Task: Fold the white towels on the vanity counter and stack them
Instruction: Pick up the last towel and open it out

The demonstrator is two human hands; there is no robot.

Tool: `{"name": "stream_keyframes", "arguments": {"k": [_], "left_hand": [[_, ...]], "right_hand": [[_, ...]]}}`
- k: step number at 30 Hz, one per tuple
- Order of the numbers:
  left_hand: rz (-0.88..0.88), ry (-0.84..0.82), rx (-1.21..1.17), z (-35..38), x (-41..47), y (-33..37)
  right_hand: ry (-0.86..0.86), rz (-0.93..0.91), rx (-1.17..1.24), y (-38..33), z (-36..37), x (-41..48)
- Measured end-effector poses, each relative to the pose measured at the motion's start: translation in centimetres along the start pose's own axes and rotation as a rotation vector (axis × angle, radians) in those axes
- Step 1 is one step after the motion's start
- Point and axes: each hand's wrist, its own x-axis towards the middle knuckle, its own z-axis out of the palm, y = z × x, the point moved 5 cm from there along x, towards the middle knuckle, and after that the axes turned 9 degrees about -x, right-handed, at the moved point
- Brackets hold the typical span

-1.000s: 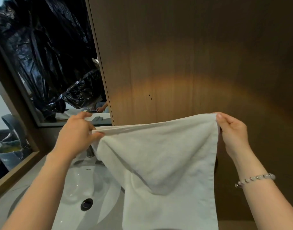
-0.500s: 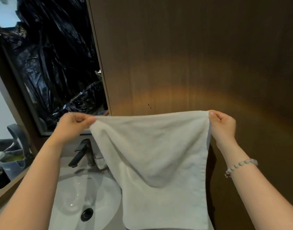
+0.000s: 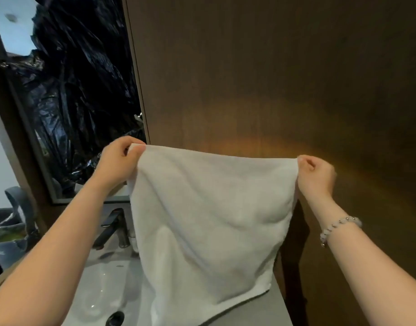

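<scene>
hanging white towel [image 3: 209,222] pinched by left hand [image 3: 117,161], right hand [image 3: 316,175].

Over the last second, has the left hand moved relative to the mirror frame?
Yes. The left hand has risen and drifted right, toward the mirror frame's right edge, lifting its corner of the white towel higher above the faucet.

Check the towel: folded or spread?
Spread: the white towel hangs as one open sheet, left hand and right hand each pinching a top corner.
</scene>
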Motion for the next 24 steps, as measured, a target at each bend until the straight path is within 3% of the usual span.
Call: {"name": "stream_keyframes", "arguments": {"k": [4,10,17,21,24], "left_hand": [[0.031,-0.005,0.040,-0.1,-0.6,0.0],[0.108,0.185,0.023,-2.3,-2.5,1.9],[0.148,0.123,-0.125,-5.6,-5.2,4.1],[-0.012,0.030,-0.175,-6.5,-5.4,3.3],[-0.231,-0.188,-0.040,-4.0,-5.6,0.5]], "right_hand": [[0.056,-0.048,0.014,-0.2,-1.4,-0.5],[0.169,-0.205,-0.031,-1.8,-4.2,-3.0],[0.231,-0.228,0.059,-3.1,-8.1,-6.4],[0.140,-0.116,0.042,-3.4,-8.7,-5.5],[-0.029,-0.003,-0.100,-1.6,-6.8,-4.8]]}}
